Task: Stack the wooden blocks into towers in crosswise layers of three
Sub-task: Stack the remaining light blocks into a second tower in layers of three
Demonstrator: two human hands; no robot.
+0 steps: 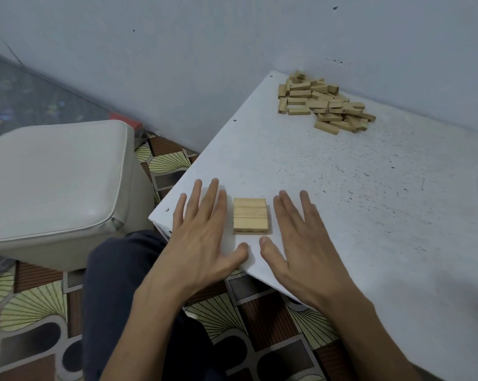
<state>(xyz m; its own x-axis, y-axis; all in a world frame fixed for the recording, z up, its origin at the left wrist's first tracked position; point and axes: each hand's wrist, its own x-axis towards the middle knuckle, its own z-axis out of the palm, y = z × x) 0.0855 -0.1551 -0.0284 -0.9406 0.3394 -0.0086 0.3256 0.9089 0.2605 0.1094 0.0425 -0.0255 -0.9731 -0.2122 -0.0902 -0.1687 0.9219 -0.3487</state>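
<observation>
A low stack of wooden blocks (250,216) sits near the left corner of the white table (356,193). Its top layer is three blocks side by side, laid crosswise over a layer beneath. My left hand (204,237) lies flat with straight, spread fingers just left of the stack, not touching it. To the right of the stack my right hand (301,243) lies flat in the same way, with a small gap to the blocks. A loose pile of wooden blocks (323,104) lies at the far end of the table against the wall.
A pale cushioned seat (56,182) stands left of the table. My leg in dark trousers (116,284) is below the table's corner. The floor (34,312) is patterned. The grey wall (232,64) runs along the table's far side.
</observation>
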